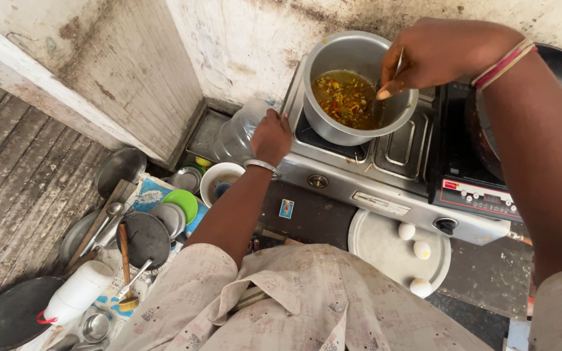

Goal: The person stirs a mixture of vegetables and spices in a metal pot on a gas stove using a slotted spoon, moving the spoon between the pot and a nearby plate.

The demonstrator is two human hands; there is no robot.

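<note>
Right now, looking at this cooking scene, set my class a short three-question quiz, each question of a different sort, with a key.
1. True or false: the right hand holds a metal utensil over the steel pot.
2. How many eggs lie on the round plate in front of the stove?
3. Multiple choice: the left hand rests at
A. the white bottle on the floor
B. the stove's left edge, beside the clear plastic jar
C. the induction cooker's buttons

Key
1. True; the utensil dips into the chopped mixture.
2. Three.
3. B.
</note>
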